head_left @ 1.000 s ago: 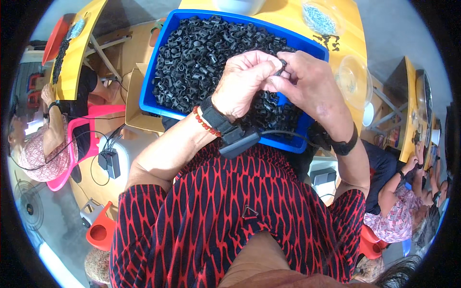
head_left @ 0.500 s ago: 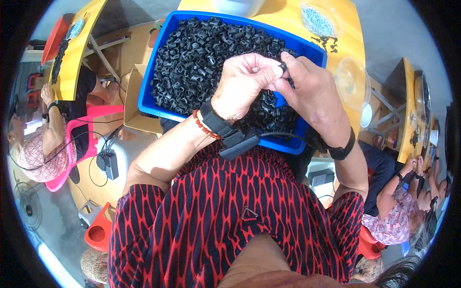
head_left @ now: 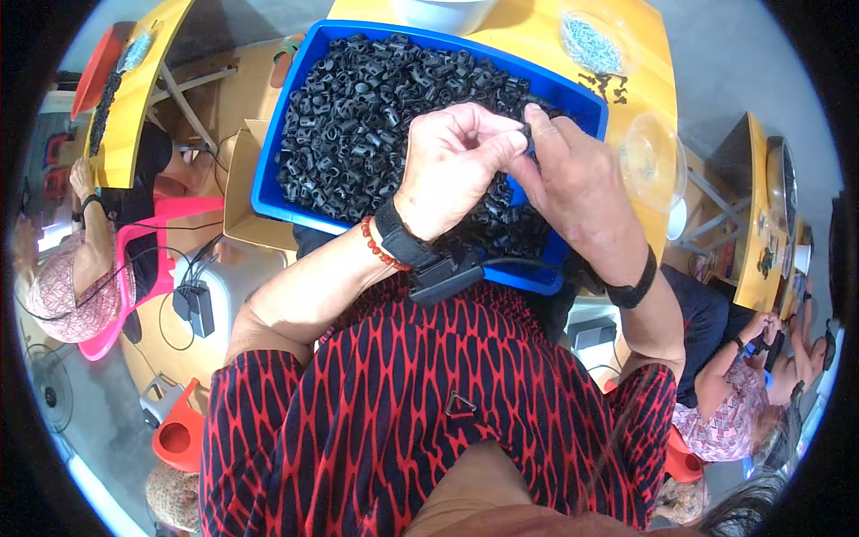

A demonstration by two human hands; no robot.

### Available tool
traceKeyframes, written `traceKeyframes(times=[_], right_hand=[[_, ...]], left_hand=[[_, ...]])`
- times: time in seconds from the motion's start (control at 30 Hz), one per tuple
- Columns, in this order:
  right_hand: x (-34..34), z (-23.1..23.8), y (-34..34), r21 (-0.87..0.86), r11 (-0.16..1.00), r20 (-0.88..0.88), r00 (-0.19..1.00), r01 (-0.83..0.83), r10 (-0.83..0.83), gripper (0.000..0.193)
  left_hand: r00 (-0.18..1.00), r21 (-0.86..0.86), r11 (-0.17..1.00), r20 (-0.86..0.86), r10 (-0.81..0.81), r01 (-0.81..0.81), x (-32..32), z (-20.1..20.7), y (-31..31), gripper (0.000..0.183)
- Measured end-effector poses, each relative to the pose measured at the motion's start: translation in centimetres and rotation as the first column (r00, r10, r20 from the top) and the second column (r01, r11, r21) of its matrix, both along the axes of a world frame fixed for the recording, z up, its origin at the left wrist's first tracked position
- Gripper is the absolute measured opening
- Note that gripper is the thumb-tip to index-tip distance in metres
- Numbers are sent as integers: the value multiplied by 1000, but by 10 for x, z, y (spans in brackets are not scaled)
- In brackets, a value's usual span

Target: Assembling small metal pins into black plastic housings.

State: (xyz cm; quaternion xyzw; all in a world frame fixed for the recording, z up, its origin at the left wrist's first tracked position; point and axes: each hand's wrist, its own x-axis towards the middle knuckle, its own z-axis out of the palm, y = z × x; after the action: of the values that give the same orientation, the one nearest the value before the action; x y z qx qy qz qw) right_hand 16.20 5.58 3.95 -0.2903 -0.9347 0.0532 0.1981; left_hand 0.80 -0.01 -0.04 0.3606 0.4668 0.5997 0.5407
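Observation:
Over the blue bin [head_left: 583, 106] on my lap side of the table, my two hands meet at their fingertips. A small black plastic piece [head_left: 526, 136] is pinched between them, mostly covered by the fingers. My left hand [head_left: 447, 166] grips it with thumb and forefinger from the left. From the right, my right hand [head_left: 580, 179] closes its thumb and fingers on the same piece. Below and around them, a heap of small black plastic clips [head_left: 358, 116] fills much of the bin. Both wrists carry black straps, and a red bead bracelet circles the left one.
Beyond the bin, the yellow table [head_left: 528, 34] holds a clear bowl of small screws [head_left: 592, 45], loose black parts [head_left: 610, 87], another clear bowl [head_left: 646, 161] and a white container [head_left: 443, 12]. A cardboard box [head_left: 255, 215] stands left. Other people sit at tables on both sides.
Both hands stay together at nearly the same place, with the right hand's fingers slightly turned and lowered around the piece. The view has shifted a little.

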Motion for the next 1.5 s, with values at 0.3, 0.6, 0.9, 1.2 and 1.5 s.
traceKeyframes(times=[0.3, 0.6, 0.9, 1.2, 1.5], right_hand=[[1, 0, 6, -108, 994, -84, 996, -18, 9, 41], [11, 8, 16, -454, 877, -242, 969, -154, 45, 39], [17, 6, 25, -483, 856, -291, 956, -183, 40, 25], [19, 0, 24, -472, 858, -410, 912, -201, -12, 15], [17, -8, 19, -740, 638, -497, 812, -214, -305, 15]], left_hand=[[998, 30, 999, 49, -35, 33, -1, -9, 3, 8], [974, 21, 996, 209, -86, 83, -3, -7, 4, 11], [965, 35, 992, 227, -129, 124, -2, -7, 7, 13], [963, 13, 992, 238, -125, 126, -1, -6, 7, 14], [969, 54, 991, 208, -130, 121, -2, -3, 9, 13]])
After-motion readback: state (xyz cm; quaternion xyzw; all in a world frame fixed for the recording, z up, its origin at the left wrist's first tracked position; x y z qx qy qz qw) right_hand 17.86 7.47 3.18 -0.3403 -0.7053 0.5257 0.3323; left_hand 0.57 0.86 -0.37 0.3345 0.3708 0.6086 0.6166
